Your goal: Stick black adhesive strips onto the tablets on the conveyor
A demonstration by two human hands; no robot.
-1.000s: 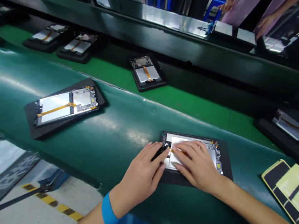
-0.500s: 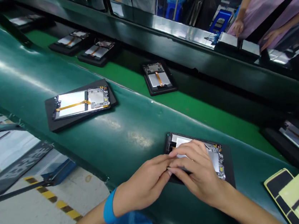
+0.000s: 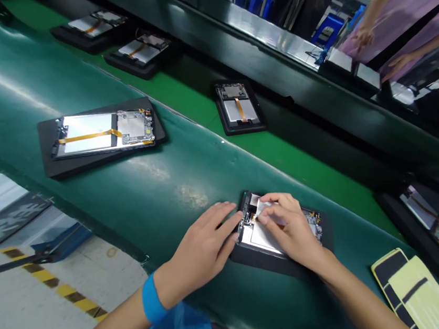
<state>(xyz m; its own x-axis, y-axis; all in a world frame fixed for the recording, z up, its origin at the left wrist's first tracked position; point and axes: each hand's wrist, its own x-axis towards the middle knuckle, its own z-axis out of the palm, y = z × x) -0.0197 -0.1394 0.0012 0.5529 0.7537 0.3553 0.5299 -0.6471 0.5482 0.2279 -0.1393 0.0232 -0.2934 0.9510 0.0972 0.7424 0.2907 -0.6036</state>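
An opened phone or tablet, its battery and circuit board exposed, rests on a black pad on the green work surface. At its left end, my left hand is open, fingers spread and fingertips touching the frame. My right hand lies over the middle of the device with thumb and index finger pinched together near a small gold connector. What the pinch holds, if anything, is hidden. Part of the board shows beyond my right hand.
Another opened device lies on a black pad to the left. Several more, including one opened device, sit along the green belt. Yellow and black pieces lie at lower right. Across the line stands a person in pink.
My hands have parted: the left has drawn back to the device's left end and spread its fingers, while the right now pinches above the device. The view has shifted slightly.
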